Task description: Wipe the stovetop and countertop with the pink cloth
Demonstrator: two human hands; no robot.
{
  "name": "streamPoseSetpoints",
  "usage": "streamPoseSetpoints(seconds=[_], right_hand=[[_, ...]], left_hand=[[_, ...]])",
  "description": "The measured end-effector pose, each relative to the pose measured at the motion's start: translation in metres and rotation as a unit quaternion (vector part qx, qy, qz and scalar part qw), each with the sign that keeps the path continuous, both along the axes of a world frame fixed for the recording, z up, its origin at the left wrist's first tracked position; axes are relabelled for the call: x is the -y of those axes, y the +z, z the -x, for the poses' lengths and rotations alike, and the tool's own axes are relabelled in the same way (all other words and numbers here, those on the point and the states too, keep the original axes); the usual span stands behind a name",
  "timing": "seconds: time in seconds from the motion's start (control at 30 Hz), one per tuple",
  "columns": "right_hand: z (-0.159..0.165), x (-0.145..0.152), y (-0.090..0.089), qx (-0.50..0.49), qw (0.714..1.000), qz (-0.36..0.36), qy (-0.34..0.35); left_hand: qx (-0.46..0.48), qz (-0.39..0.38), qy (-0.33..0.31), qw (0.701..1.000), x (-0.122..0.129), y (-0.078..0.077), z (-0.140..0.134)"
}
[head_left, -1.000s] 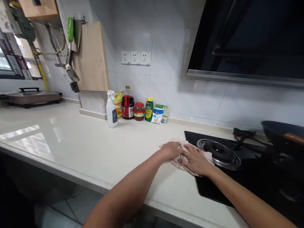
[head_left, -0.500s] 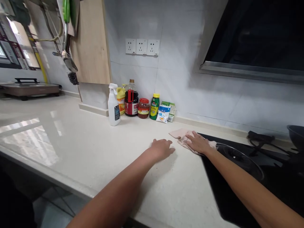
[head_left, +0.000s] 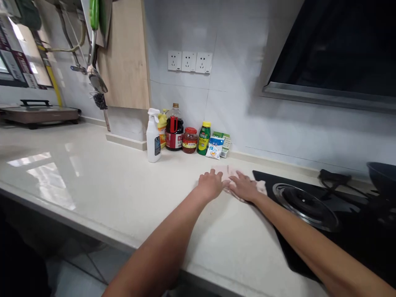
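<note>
A pale pink cloth (head_left: 224, 169) lies on the light countertop (head_left: 130, 198), partly bunched, its right end reaching the black cooktop's left edge. My right hand (head_left: 244, 188) presses down on the cloth with fingers spread, palm down. Beside it, at the cloth's left side, is my left hand (head_left: 210, 185), fingers apart and nothing held in them. Its fingertips nearly meet those of my right hand; I cannot tell whether they touch the cloth. Part of the cloth is hidden beneath both hands.
Along the wall stand a white spray bottle (head_left: 153, 136), a dark sauce bottle (head_left: 174, 130), a red-lidded jar (head_left: 189, 141), a green bottle (head_left: 204, 139) and a white-blue packet (head_left: 214, 147). The cooktop (head_left: 291, 247) is at right, under a dark range hood (head_left: 334, 53).
My right hand has slid left with the cloth, moving it partly off the cooktop. My left hand now sits right beside the right one, at the cloth's edge. The view has shifted slightly.
</note>
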State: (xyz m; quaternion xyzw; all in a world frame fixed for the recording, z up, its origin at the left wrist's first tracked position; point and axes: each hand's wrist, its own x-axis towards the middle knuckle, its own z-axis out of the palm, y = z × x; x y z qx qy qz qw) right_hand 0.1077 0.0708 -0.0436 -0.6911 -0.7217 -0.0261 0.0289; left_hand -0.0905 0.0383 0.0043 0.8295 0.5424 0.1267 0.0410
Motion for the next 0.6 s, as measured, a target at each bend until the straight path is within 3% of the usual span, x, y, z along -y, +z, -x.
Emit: streamPoseSetpoints(seconds=[0.17, 0.33, 0.47, 0.6], right_hand=[[0.051, 0.102, 0.002, -0.005, 0.989, -0.028, 0.146], [0.031, 0.205, 0.009, -0.009, 0.975, -0.052, 0.217], [-0.021, 0.25, 0.009, 0.048, 0.981, -0.086, 0.167], [-0.061, 0.258, 0.003, 0.08, 0.986, -0.118, 0.092]], left_hand=[[0.014, 0.035, -0.025, 0.999, -0.003, -0.009, 0.002], [0.02, 0.042, -0.061, 0.997, 0.003, -0.018, -0.008], [0.015, 0.034, -0.077, 0.996, 0.009, -0.021, -0.015], [0.015, 0.032, -0.085, 0.996, 0.01, -0.025, -0.019]])
